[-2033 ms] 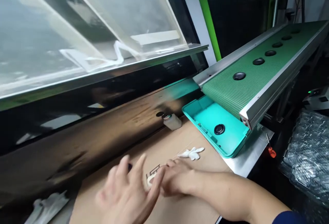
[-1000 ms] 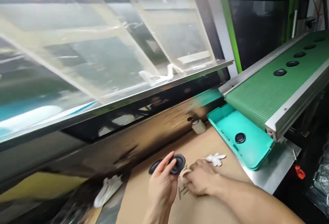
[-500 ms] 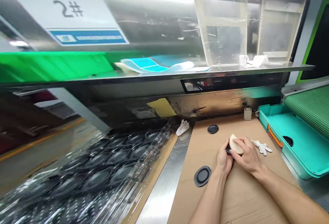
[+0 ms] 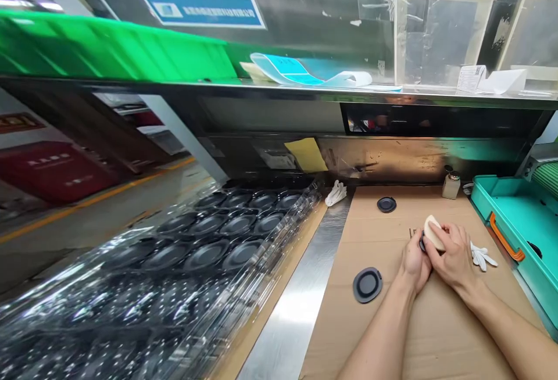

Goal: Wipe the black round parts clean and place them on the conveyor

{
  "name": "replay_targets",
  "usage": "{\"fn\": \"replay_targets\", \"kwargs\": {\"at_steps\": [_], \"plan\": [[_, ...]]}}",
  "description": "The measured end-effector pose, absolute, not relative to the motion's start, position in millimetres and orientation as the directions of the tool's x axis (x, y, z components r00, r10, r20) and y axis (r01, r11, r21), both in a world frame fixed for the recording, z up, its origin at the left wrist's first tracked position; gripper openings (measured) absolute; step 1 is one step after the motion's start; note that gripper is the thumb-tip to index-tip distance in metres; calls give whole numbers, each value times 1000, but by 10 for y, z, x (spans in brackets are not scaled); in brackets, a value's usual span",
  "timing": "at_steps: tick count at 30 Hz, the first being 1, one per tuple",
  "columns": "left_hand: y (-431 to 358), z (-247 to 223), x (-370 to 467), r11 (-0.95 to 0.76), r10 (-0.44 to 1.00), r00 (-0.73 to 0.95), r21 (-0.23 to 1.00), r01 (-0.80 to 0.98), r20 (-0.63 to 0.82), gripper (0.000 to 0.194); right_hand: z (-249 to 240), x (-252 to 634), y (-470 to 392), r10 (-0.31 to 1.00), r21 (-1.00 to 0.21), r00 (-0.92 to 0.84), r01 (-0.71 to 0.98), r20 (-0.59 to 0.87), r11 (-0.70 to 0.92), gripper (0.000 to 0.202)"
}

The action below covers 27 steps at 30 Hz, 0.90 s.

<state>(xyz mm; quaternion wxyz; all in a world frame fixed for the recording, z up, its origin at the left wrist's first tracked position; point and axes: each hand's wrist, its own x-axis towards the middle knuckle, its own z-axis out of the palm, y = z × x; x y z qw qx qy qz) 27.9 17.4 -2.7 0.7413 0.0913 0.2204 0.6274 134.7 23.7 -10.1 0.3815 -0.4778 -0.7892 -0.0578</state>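
My left hand (image 4: pixel 414 261) is closed on a small black part (image 4: pixel 422 243), mostly hidden by the fingers. Pressed against that part is a cream-coloured pad (image 4: pixel 433 233), held in my right hand (image 4: pixel 453 255). Both hands touch above the cardboard sheet (image 4: pixel 392 333). A dark round part with a raised ring (image 4: pixel 367 285) lies to the left of my hands, and a smaller black round part (image 4: pixel 386 204) lies farther back. White gloves (image 4: pixel 483 255) rest just right of my right hand.
Clear plastic trays of black round parts (image 4: pixel 209 255) fill the left. A teal bin (image 4: pixel 501 194) with an orange handle stands at right. A small bottle (image 4: pixel 451 185) and another white glove (image 4: pixel 336 193) sit at the back, beneath a metal shelf (image 4: pixel 283 94).
The view has shifted, so the bench appears farther right and the trays show more. Both hands keep hold of the pad and black part, with little change in grip.
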Motion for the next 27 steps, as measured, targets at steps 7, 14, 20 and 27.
{"fn": "replay_targets", "kwargs": {"at_steps": [7, 14, 20, 27], "plan": [[204, -30, 236, 225, 948, 115, 366, -903, -298, 34, -143, 1343, 207, 691, -238, -326, 774, 645, 587, 36], [230, -95, 213, 199, 949, 85, 365, -910, -305, 32, -144, 1326, 185, 652, -183, -361, 769, 667, 612, 32], [275, -144, 232, 149, 957, 38, 373, -916, -289, 31, -177, 1354, 203, 674, -200, -283, 815, 682, 545, 31], [283, -150, 236, 116, 964, 1, 422, -899, -264, 28, -180, 1344, 208, 692, -237, -253, 815, 676, 529, 31]]}}
